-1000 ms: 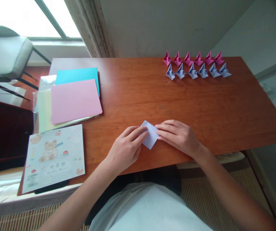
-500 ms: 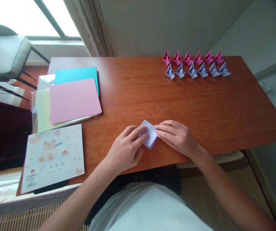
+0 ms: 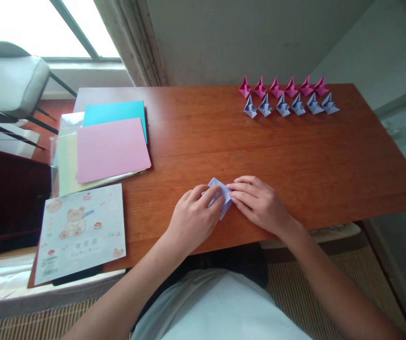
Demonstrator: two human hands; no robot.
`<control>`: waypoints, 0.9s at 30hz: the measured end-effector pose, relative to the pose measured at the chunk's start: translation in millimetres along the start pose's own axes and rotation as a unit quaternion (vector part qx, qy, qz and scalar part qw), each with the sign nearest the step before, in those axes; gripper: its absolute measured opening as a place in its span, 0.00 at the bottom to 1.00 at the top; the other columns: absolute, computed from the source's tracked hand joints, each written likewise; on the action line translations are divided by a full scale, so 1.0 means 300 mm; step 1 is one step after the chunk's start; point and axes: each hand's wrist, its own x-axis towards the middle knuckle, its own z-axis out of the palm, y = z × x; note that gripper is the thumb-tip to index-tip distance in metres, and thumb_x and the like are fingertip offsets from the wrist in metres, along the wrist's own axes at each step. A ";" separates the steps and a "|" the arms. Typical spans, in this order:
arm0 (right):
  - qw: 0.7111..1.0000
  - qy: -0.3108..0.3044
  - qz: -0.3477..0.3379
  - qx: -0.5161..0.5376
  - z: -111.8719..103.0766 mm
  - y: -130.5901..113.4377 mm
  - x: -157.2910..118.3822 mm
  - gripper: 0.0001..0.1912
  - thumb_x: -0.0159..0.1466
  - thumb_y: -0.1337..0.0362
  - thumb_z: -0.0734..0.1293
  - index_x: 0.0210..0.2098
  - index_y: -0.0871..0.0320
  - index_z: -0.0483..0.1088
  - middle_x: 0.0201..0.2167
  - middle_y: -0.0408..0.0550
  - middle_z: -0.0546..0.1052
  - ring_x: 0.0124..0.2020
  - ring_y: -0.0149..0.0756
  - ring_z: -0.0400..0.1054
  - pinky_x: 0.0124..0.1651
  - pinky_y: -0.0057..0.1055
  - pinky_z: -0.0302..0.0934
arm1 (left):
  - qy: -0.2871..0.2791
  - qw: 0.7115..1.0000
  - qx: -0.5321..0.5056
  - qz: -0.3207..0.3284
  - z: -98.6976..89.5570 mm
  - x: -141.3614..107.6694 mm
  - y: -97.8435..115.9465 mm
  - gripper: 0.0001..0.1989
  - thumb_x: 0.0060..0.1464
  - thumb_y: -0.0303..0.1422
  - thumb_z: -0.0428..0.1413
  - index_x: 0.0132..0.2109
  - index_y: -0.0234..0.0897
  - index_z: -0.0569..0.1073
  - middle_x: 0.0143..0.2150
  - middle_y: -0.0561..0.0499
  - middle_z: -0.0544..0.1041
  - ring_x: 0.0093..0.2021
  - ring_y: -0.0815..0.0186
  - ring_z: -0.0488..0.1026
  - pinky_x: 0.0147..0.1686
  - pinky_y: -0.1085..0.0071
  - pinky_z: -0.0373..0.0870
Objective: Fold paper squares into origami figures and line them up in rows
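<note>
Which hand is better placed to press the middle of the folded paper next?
Left, I think: the left hand is bent over the middle of the folded paper, while the right hand lies at the paper's right edge, where it could perhaps steady it.

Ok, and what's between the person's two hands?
In the head view, a pale lilac folded paper lies between the left hand and the right hand, on the wooden table; both hands' fingertips touch it.
</note>
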 end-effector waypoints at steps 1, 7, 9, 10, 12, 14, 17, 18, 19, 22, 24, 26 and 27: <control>1.000 -0.004 0.005 0.001 -0.001 -0.003 -0.002 0.10 0.67 0.71 0.67 0.46 0.57 0.77 0.51 0.49 0.81 0.54 0.45 0.70 0.58 0.46 0.70 | -0.002 1.000 0.003 -0.002 0.002 0.002 0.001 0.11 0.62 0.28 0.57 0.51 0.38 0.77 0.52 0.47 0.80 0.48 0.57 0.76 0.46 0.60 0.78; 0.999 -0.022 0.040 0.024 -0.009 -0.032 -0.011 0.21 0.67 0.65 0.69 0.59 0.57 0.70 0.55 0.53 0.79 0.56 0.48 0.70 0.59 0.50 0.68 | 0.000 1.000 -0.005 -0.005 0.005 0.001 -0.002 0.11 0.61 0.27 0.57 0.50 0.38 0.77 0.53 0.49 0.80 0.49 0.57 0.76 0.44 0.61 0.77; 0.999 -0.017 0.041 0.028 -0.002 -0.044 -0.007 0.25 0.67 0.66 0.67 0.64 0.56 0.65 0.57 0.54 0.78 0.57 0.48 0.70 0.58 0.50 0.68 | 0.002 1.000 -0.006 -0.008 0.007 -0.002 -0.001 0.11 0.61 0.28 0.57 0.50 0.38 0.77 0.54 0.48 0.81 0.49 0.56 0.76 0.44 0.60 0.76; 0.999 -0.013 0.039 0.027 0.003 -0.049 -0.004 0.27 0.68 0.68 0.66 0.65 0.56 0.63 0.58 0.55 0.77 0.57 0.48 0.70 0.59 0.50 0.68 | 0.004 1.000 -0.005 -0.008 0.008 -0.003 -0.001 0.11 0.61 0.27 0.57 0.51 0.37 0.77 0.54 0.48 0.81 0.50 0.56 0.76 0.44 0.60 0.76; 0.999 -0.011 0.031 0.023 0.016 -0.058 0.003 0.28 0.68 0.72 0.64 0.67 0.57 0.61 0.60 0.56 0.75 0.58 0.47 0.70 0.59 0.50 0.67 | 0.010 1.000 -0.005 -0.008 0.011 -0.006 0.000 0.12 0.61 0.27 0.56 0.52 0.36 0.76 0.54 0.47 0.81 0.50 0.55 0.76 0.43 0.59 0.76; 1.000 -0.012 0.023 0.015 0.026 -0.064 0.008 0.27 0.68 0.73 0.63 0.66 0.58 0.62 0.60 0.56 0.75 0.58 0.47 0.70 0.59 0.50 0.66 | 0.013 1.000 -0.007 -0.008 0.014 -0.008 0.001 0.14 0.61 0.27 0.56 0.53 0.36 0.76 0.54 0.47 0.81 0.51 0.55 0.76 0.43 0.59 0.76; 1.000 -0.003 0.018 -0.004 0.034 -0.068 0.008 0.22 0.68 0.74 0.63 0.61 0.59 0.68 0.57 0.54 0.77 0.55 0.47 0.71 0.57 0.48 0.67 | 0.011 1.000 -0.011 -0.011 0.016 -0.010 0.002 0.14 0.62 0.27 0.56 0.54 0.36 0.76 0.55 0.47 0.81 0.51 0.55 0.77 0.44 0.59 0.75; 1.000 0.004 0.016 -0.008 0.035 -0.068 0.006 0.21 0.69 0.74 0.63 0.60 0.59 0.69 0.56 0.54 0.78 0.54 0.47 0.71 0.56 0.48 0.67 | 0.011 1.000 -0.010 -0.013 0.016 -0.010 0.002 0.14 0.62 0.27 0.55 0.54 0.36 0.76 0.55 0.47 0.81 0.52 0.55 0.77 0.44 0.59 0.75; 1.000 0.010 0.013 -0.011 0.035 -0.068 0.002 0.20 0.69 0.74 0.63 0.59 0.59 0.70 0.55 0.54 0.79 0.53 0.46 0.72 0.56 0.47 0.68 | 0.011 1.000 -0.010 -0.014 0.016 -0.011 0.003 0.14 0.62 0.27 0.55 0.53 0.36 0.76 0.56 0.48 0.81 0.52 0.55 0.77 0.44 0.59 0.75; 1.000 0.021 0.009 -0.015 0.031 -0.066 -0.013 0.18 0.69 0.74 0.64 0.56 0.60 0.71 0.53 0.54 0.80 0.50 0.45 0.73 0.53 0.45 0.69 | 0.013 1.000 -0.010 -0.018 0.017 -0.012 0.005 0.13 0.61 0.27 0.55 0.51 0.37 0.77 0.57 0.49 0.80 0.52 0.56 0.77 0.44 0.60 0.75; 1.000 0.021 0.013 -0.011 0.027 -0.064 -0.026 0.17 0.69 0.74 0.64 0.56 0.59 0.72 0.51 0.53 0.81 0.49 0.45 0.73 0.52 0.44 0.69 | 0.015 1.000 -0.010 -0.020 0.018 -0.012 0.005 0.12 0.61 0.26 0.55 0.50 0.37 0.77 0.56 0.50 0.81 0.52 0.56 0.77 0.44 0.60 0.75; 1.000 0.020 0.022 -0.003 0.024 -0.061 -0.040 0.18 0.69 0.75 0.64 0.55 0.57 0.72 0.51 0.51 0.81 0.50 0.44 0.73 0.52 0.44 0.70 | 0.014 1.000 -0.009 -0.021 0.017 -0.011 0.005 0.12 0.61 0.26 0.55 0.49 0.37 0.77 0.56 0.50 0.81 0.51 0.56 0.77 0.44 0.60 0.75; 0.999 0.021 0.026 0.001 0.022 -0.059 -0.047 0.17 0.69 0.75 0.64 0.55 0.56 0.72 0.50 0.51 0.81 0.49 0.44 0.73 0.52 0.43 0.70 | 0.013 1.000 -0.009 -0.021 0.016 -0.010 0.006 0.11 0.61 0.26 0.55 0.49 0.37 0.77 0.56 0.50 0.81 0.51 0.56 0.77 0.43 0.60 0.75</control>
